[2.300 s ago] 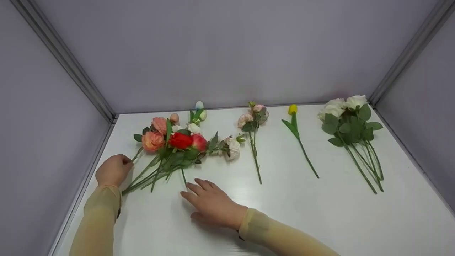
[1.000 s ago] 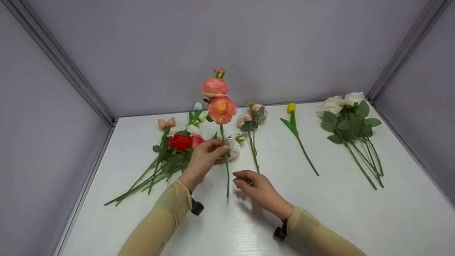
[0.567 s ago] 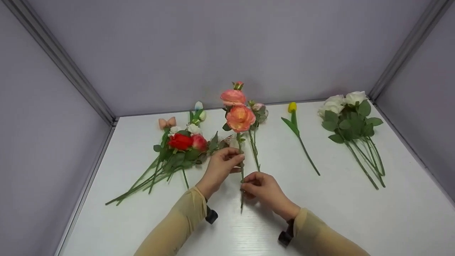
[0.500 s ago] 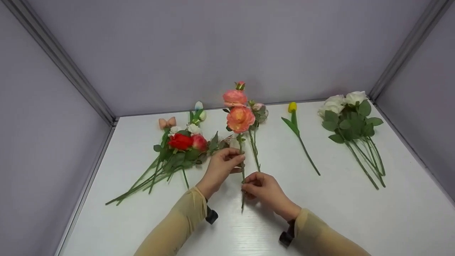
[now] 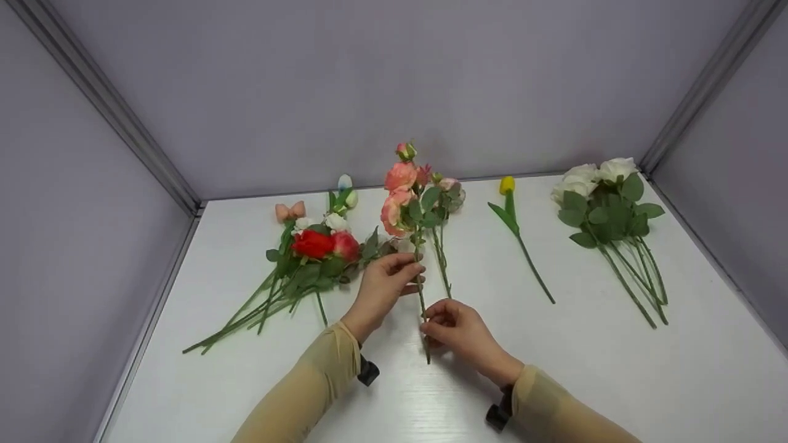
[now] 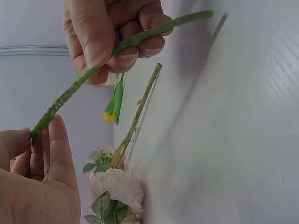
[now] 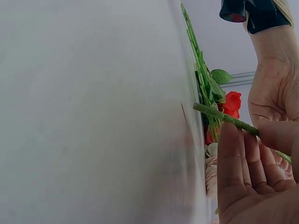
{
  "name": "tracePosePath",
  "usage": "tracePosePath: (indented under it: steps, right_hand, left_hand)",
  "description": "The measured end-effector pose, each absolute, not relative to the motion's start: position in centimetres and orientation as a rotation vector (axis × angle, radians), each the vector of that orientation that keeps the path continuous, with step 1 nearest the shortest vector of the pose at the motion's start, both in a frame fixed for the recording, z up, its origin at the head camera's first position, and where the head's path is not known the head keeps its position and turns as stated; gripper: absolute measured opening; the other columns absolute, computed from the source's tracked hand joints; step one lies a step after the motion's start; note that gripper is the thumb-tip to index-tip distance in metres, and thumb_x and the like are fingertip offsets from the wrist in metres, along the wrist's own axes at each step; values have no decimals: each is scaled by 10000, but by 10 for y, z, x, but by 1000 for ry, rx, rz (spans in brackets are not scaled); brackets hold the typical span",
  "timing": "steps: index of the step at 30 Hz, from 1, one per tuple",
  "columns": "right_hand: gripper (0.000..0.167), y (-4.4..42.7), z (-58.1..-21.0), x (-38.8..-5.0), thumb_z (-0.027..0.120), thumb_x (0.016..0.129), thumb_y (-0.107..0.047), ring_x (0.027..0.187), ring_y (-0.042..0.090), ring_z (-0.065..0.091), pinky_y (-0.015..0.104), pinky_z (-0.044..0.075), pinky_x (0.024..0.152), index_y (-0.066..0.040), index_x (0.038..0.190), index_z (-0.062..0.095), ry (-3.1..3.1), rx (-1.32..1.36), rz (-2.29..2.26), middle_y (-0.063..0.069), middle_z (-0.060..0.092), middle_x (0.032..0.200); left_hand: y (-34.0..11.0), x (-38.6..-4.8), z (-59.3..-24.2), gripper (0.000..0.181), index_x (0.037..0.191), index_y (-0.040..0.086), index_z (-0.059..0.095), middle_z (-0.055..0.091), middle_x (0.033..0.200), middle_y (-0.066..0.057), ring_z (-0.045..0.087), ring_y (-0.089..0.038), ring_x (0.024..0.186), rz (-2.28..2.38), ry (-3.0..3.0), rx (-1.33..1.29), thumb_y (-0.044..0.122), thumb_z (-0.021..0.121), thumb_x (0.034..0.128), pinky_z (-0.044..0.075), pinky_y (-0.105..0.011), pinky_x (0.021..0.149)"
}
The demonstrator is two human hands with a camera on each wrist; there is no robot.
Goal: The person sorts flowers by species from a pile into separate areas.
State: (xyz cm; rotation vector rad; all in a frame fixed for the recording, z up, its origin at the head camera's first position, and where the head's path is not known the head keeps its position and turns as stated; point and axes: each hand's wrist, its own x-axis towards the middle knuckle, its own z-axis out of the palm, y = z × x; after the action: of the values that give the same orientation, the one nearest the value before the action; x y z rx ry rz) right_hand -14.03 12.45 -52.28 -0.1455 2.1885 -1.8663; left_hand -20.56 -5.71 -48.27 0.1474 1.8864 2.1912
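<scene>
Between both hands a coral flower stem (image 5: 422,301) is held off the table, its blooms (image 5: 400,178) toward the back wall. My left hand (image 5: 378,292) pinches it below the leaves. Lower down, the thumb and fingers of my right hand (image 5: 465,332) pinch the same stem near its cut end. In the left wrist view the green stem (image 6: 135,39) runs from my left fingertips up past my right hand (image 6: 112,37). The right wrist view shows the stem end (image 7: 203,109) sticking out beyond my right hand (image 7: 257,172).
Left on the white table (image 5: 246,394) lies a pile with red flowers (image 5: 314,244), white blooms and peach buds (image 5: 289,211). Behind the held stem lies a pale pink flower (image 5: 455,187). Farther right are a yellow tulip (image 5: 506,186) and a white rose bunch (image 5: 578,184).
The coral flower came from the left pile to the middle in my left hand, and my right hand took hold of its lower stem. Lately the stem has turned, its blooms facing left.
</scene>
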Motion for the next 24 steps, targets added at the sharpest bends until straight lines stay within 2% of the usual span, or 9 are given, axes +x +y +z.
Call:
tracePosePath:
  steps: [7, 12, 15, 18, 22, 24]
  right_hand:
    - [217, 125, -518, -139, 748, 944, -114, 793, 232, 693, 354, 607, 698, 23, 1097, 678, 2176, -118, -1913, 113, 708, 912]
    - [223, 133, -512, -146, 747, 951, -125, 821, 262, 696, 376, 614, 701, 30, 1100, 689, 2245, -113, -1889, 159, 715, 948]
    - [208, 144, -506, -159, 734, 959, -118, 810, 266, 686, 362, 610, 679, 29, 1101, 697, 2327, -93, -1847, 153, 711, 940]
    - [194, 161, -500, -176, 726, 964, -114, 791, 281, 677, 338, 599, 655, 22, 1100, 704, 2413, -41, -1788, 167, 706, 933]
    - [182, 184, -499, -196, 699, 982, -119, 774, 282, 671, 323, 589, 651, 13, 1107, 699, 2518, 28, -1668, 200, 699, 956]
    - [181, 192, -500, -203, 686, 989, -122, 769, 258, 666, 324, 589, 660, 9, 1114, 695, 2559, 51, -1605, 200, 696, 965]
  left_hand:
    - [-57, -206, -479, 292, 1274, -30, 649, 702, 1133, -168, 703, -240, 1009, 2203, 1871, 163, 117, 651, 1021, 600, -381, 872]
    - [-59, -206, -479, 379, 1374, -18, 598, 690, 1184, -146, 692, -253, 1063, 2100, 2025, 277, 150, 633, 1036, 580, -376, 921]
    - [-61, -201, -481, 434, 1462, 74, 552, 647, 1292, -76, 645, -224, 1149, 1802, 2343, 444, 207, 607, 1052, 544, -377, 980]
    - [-64, -192, -486, 505, 1535, 165, 480, 547, 1448, -31, 530, -217, 1318, 1292, 2696, 700, 271, 594, 1055, 461, -410, 1081]
    - [-66, -180, -496, 614, 1596, 175, 376, 400, 1595, -74, 332, -275, 1486, 714, 2889, 1034, 334, 603, 1048, 315, -456, 1195]
    - [-66, -175, -500, 635, 1601, 167, 364, 372, 1616, -92, 297, -293, 1505, 558, 2897, 1137, 355, 606, 1044, 268, -450, 1219]
